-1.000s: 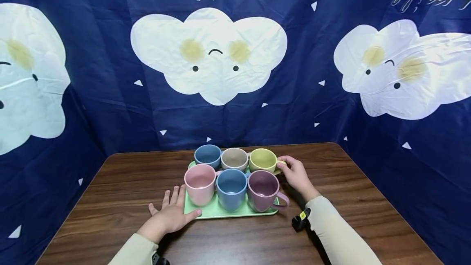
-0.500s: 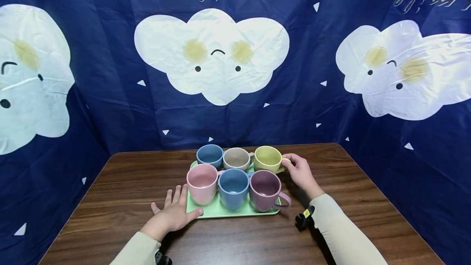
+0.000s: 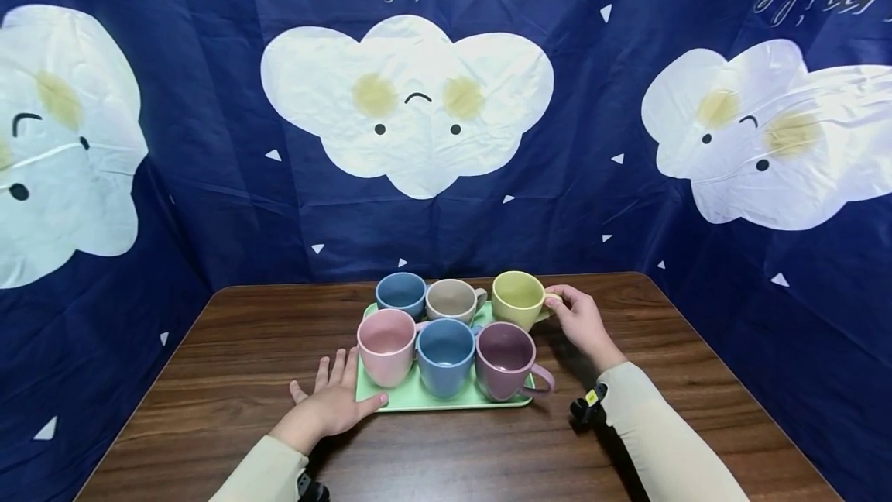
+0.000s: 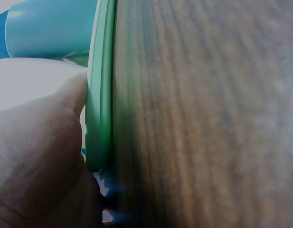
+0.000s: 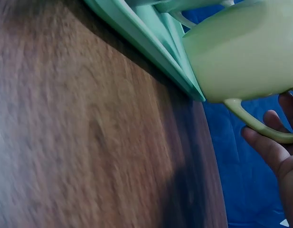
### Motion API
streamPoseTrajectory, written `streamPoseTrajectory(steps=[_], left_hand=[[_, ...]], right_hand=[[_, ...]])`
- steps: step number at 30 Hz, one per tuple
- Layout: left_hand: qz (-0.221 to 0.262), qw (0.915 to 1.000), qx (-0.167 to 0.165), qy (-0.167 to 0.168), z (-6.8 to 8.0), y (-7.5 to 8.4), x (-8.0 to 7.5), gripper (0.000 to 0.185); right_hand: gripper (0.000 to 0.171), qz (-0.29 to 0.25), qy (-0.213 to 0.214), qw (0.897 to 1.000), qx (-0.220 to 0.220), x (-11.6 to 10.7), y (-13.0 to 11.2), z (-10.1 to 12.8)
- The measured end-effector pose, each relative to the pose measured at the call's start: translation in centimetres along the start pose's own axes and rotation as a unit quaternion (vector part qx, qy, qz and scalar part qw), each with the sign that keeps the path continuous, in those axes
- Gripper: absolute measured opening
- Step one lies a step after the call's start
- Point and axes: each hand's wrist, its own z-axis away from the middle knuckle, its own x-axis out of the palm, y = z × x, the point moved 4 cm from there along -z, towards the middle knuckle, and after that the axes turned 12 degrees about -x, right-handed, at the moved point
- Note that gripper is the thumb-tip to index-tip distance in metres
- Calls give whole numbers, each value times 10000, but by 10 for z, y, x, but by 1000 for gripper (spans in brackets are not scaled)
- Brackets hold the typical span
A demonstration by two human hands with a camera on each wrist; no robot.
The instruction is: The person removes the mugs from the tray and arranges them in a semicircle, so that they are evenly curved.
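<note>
My right hand (image 3: 581,322) pinches the handle of a yellow mug (image 3: 518,300) at the tray's back right corner. In the right wrist view the yellow mug (image 5: 246,52) is at the light green tray's (image 5: 151,45) rim; whether its base touches the tray I cannot tell. My left hand (image 3: 327,407) lies at the left end of the tray (image 3: 456,407), fingers spread and thumb on the front edge. Also on the tray are a pink mug (image 3: 386,355), a blue mug (image 3: 446,366), a purple mug (image 3: 502,366), a beige mug (image 3: 451,302) and a darker blue mug (image 3: 400,293).
The tray stands on a brown wood-grain table (image 3: 446,455). A dark blue cloth (image 3: 592,200) with white clouds hangs around the back and sides. Small black devices are strapped at both wrists.
My right hand has drawn the yellow mug rightwards and slightly back, widening the gap to the beige mug. My left hand stays at the tray's edge. The head view has shifted slightly.
</note>
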Motion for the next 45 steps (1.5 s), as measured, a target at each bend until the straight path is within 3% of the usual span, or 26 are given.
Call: streamPoseTrajectory(steps=[5,10,24,35,45], left_hand=[[48,9999,16,87,-2,-2,2,131],[-35,10000,-8,58,1,-2,-1,128],[31,9998,84,193,0,-3,2,130],[23,10000,19,56,1,-1,-1,125],[28,9999,36,151,-1,-2,1,130]], right_hand=[[15,193,-142,9997,62,-8,-15,-1],[16,168,-85,9998,-43,-14,7,-1],[18,347,-1,9994,58,-35,20,6],[18,443,49,9989,158,-45,29,9],[24,-82,93,9979,632,-45,35,13]])
